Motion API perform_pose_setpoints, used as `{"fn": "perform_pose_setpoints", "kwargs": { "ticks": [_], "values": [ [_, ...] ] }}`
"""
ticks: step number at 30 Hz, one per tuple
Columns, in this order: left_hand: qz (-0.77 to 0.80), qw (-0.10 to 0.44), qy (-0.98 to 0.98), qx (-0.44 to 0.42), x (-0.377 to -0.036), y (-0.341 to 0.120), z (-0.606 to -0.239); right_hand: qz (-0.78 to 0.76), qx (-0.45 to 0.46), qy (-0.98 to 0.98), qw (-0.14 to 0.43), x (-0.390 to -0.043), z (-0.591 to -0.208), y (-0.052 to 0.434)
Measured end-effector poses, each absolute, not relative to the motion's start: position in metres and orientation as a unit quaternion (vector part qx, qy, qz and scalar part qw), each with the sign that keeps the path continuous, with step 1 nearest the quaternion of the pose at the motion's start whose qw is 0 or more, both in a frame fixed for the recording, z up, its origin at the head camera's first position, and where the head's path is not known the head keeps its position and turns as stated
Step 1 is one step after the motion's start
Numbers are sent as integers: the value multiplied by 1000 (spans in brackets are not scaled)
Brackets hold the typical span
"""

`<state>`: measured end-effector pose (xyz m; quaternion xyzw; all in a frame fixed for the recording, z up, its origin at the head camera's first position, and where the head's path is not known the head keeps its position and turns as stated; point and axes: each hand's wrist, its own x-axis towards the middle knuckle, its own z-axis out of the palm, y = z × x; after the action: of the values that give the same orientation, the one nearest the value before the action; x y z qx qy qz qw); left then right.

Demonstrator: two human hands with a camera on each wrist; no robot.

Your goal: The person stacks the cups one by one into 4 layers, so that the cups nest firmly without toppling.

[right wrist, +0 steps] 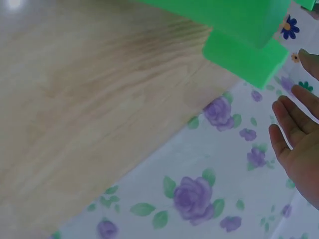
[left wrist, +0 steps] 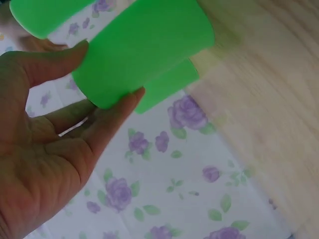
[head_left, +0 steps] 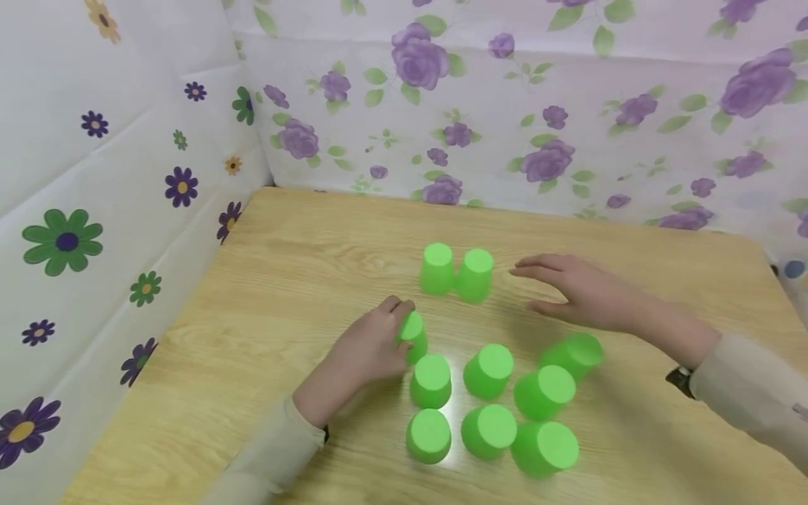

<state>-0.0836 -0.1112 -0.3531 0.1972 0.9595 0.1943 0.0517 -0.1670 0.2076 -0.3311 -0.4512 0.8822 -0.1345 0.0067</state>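
Note:
In the head view my left hand (head_left: 372,344) grips a bright green plastic cup (head_left: 414,338) that stands upside down. The left wrist view shows the thumb and fingertips of that hand (left wrist: 55,144) on opposite sides of the cup (left wrist: 144,50), near its base. My right hand (head_left: 583,291) hovers over the table with fingers stretched and nothing in them. Left of it stand two more upturned green cups, a left one (head_left: 437,270) and a right one (head_left: 475,275). In the right wrist view the hand (right wrist: 301,144) is apart from the cups.
Several more upturned green cups stand in front, among them a near left cup (head_left: 429,436) and a near right cup (head_left: 546,449). One cup (head_left: 571,354) beneath the right forearm looks tilted. Flowered cloth (head_left: 467,98) hangs behind and left of the wooden table (head_left: 303,238).

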Motion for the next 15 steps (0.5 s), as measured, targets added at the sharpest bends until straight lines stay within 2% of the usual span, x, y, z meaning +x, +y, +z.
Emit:
{"fn": "perform_pose_setpoints", "kwargs": {
  "ticks": [9,15],
  "values": [
    [244,33,934,260,-97,-116,-337,-199,-353,913,36,-111,-353,256],
    [302,1,898,321,-112,-118,-309,-246,-287,926,2,-85,-368,270]
  ]
}}
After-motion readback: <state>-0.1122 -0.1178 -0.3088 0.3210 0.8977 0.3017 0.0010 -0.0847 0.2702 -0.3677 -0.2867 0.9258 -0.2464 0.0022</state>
